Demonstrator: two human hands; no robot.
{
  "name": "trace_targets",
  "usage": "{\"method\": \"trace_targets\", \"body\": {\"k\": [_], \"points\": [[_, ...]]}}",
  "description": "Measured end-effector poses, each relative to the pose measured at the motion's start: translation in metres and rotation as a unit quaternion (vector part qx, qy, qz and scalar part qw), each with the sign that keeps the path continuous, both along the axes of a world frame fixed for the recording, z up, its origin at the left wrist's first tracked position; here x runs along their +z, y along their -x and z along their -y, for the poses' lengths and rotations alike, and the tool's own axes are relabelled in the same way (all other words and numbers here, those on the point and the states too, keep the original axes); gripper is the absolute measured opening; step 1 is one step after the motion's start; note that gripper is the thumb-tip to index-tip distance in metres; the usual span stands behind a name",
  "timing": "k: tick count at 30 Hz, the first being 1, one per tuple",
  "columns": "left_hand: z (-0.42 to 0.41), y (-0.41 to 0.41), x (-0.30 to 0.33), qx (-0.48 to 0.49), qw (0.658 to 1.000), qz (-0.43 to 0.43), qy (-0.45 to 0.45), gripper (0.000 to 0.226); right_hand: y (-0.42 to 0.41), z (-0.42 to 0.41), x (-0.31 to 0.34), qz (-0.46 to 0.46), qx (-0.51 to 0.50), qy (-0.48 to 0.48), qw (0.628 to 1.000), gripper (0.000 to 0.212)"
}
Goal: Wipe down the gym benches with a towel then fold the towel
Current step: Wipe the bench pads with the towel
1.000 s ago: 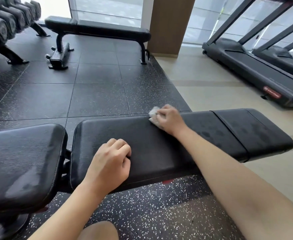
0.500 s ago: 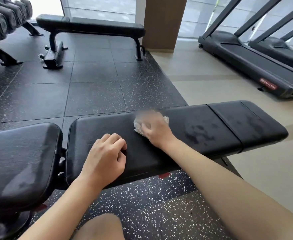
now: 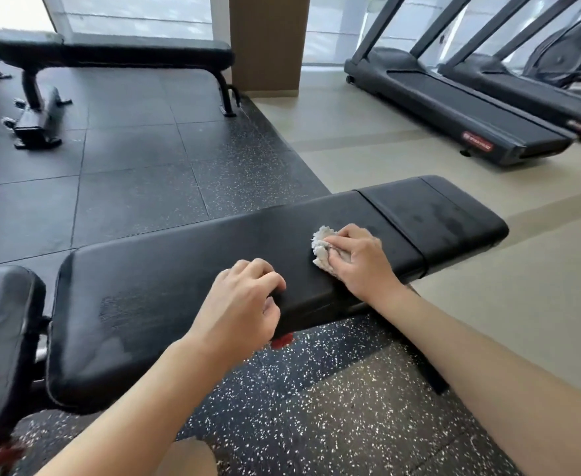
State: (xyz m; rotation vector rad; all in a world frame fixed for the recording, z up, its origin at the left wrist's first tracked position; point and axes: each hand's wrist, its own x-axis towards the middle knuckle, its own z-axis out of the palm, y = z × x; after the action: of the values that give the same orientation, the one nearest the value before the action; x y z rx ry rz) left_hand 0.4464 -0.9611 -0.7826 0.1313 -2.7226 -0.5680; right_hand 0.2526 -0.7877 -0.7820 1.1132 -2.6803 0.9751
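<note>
A long black padded gym bench [image 3: 165,286] runs across the view, with a separate seat pad [image 3: 3,331] at the left and a shorter end section [image 3: 436,218] at the right. My right hand [image 3: 357,259] grips a bunched white towel [image 3: 321,247] and presses it on the bench top near the seam of the end section. My left hand [image 3: 244,307] rests on the bench's near edge with its fingers curled and nothing in it. A damp streaked patch shows on the pad at the left.
A second black flat bench [image 3: 110,53] stands at the back left on the dark rubber floor tiles. Two treadmills [image 3: 454,108] sit on the beige floor at the right. A brown pillar [image 3: 268,42] stands by the window.
My right hand has slid the towel back and forth and now sits further right along the bench, toward the near edge. My left hand stays on the near edge. The view shifted right.
</note>
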Motion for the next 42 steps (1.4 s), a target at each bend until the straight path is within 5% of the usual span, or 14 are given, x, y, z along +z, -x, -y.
{"method": "trace_targets", "body": {"k": [9,17,22,33,42], "points": [[-0.009,0.009,-0.020,0.005,0.998,-0.055,-0.006,0.027,-0.052,-0.026,0.003,-0.029,0.183,-0.004,0.983,0.021],[-0.015,0.010,-0.018,0.038,0.998,-0.044,0.011,0.027,0.079,0.061,0.008,0.000,0.021,-0.038,0.999,0.027],[-0.016,0.009,-0.017,0.039,0.998,-0.044,0.007,0.026,0.084,0.102,0.004,-0.022,-0.051,-0.080,0.995,0.025],[-0.013,0.009,-0.020,0.043,0.998,-0.037,0.003,0.026,-0.052,-0.043,0.006,-0.067,0.160,-0.062,0.983,0.023],[-0.014,0.011,-0.021,0.046,0.998,-0.040,0.005,0.024,0.062,0.093,0.004,-0.025,-0.006,-0.064,0.998,0.024]]}}
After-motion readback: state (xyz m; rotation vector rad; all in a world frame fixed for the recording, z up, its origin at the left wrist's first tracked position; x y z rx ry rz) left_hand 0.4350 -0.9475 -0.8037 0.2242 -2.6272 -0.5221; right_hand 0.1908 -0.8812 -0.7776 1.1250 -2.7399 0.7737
